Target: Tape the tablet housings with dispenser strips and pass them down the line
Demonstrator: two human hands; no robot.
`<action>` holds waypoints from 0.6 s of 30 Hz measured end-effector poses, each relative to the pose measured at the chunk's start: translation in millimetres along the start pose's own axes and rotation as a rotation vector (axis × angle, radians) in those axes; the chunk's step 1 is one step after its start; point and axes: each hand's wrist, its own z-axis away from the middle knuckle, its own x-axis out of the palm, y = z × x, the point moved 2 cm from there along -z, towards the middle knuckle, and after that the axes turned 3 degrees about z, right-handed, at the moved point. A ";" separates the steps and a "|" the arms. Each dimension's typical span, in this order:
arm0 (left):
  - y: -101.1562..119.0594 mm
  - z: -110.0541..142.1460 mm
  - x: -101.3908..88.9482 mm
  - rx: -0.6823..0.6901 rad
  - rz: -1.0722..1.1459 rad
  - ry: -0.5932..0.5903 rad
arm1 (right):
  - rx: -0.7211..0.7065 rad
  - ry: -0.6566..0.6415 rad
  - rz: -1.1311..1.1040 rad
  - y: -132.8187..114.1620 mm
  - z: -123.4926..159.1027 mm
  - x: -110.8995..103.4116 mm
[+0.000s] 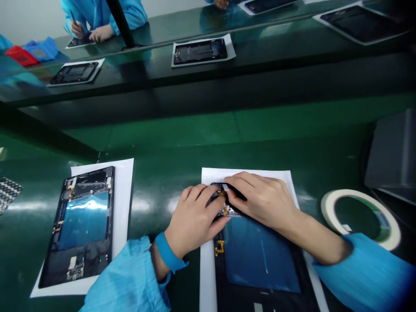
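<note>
An opened tablet with a blue-covered battery lies on a white sheet in front of me. My left hand, with a blue wrist strap, rests its fingertips at the tablet's upper left corner, beside an orange flex cable. Its thumb is apart from the fingers, and nothing shows in its grasp. Over the top edge, my right hand pinches a small white piece of tape between thumb and fingertips. The curled fingers partly hide the circuit board.
Another opened tablet lies on paper to the left. A roll of cream tape and a dark grey box are at the right. Across a gap, a raised bench bears tablets; a co-worker's hands work there.
</note>
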 end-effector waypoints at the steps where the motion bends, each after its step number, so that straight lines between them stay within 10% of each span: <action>1: 0.0 0.4 0.4 -0.001 0.005 0.003 | -0.004 -0.001 -0.004 -0.2 0.2 0.2; 18: -0.6 0.5 0.5 0.005 0.033 0.121 | -0.088 -0.067 -0.056 -3.8 -0.1 -0.8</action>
